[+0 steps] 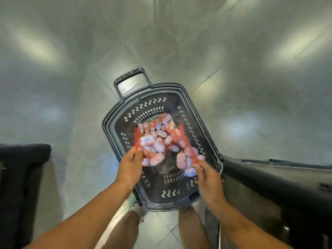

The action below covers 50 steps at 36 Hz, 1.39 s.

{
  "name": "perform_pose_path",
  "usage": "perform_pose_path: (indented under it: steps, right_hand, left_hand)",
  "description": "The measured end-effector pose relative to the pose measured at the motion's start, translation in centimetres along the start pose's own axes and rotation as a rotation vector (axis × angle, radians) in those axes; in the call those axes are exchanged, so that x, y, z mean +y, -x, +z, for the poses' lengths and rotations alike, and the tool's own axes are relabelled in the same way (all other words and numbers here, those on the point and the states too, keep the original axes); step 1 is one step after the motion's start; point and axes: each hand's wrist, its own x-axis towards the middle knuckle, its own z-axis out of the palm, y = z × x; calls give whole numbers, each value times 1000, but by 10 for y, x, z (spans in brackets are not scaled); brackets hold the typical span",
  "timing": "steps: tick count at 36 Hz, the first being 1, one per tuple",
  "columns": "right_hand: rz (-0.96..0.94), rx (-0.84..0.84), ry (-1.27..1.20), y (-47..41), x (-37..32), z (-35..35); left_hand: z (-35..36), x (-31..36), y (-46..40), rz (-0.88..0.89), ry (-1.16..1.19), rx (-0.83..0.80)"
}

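The print on the small wrapped pieces [158,146] inside the red net [177,133] is too blurred to read. Together they hide much of the basket [161,103] floor. The left hand [132,164] covers the net's corner. Blur hides whether the right hand [206,177] pinches the net. The left dark shape [21,177] and the right dark shape [278,186] are cut off by the edges.

We saw a black basket [115,133], its walls pierced with rows of small zigzag cut-outs that showed pale against the dark plastic, and its bottom with blocks of short slits. The netting [177,133] was bright red, an open mesh. The wrapped pieces [158,146] were pale lilac and white, mottled with pink-red print. We noted the floor [71,87] as grey tiles with thin dark joints and soft whitish patches of glare. A bulky shape at the left [21,168] was black.
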Motion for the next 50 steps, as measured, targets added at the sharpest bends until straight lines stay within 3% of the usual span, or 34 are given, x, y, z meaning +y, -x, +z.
perform_pose_path:
  steps: [5,12,19,24,30,40,50]
  right_hand:
    - [-9,41,-171,75,-76,-47]
    - [-171,199,-346,203,-163,-101]
    - [-252,380,-375,322,-183,-130]
    - [-292,547,-407,388,-165,-155]
    - [-209,770,-507,444,-108,-188]
    - [-185,881,-642,485,-20,-282]
    - [-128,952,-601,447,47,-377]
  left_hand:
    - [-54,60,80,169,-34,-26]
    - [-124,123,195,437,26,-76]
    - [-157,154,280,539,62,-190]
    - [-146,166,332,632,-33,-337]
    - [-104,164,379,704,-113,-438]
    - [18,149,462,847,-124,-672]
    - [107,135,523,857,-205,-802]
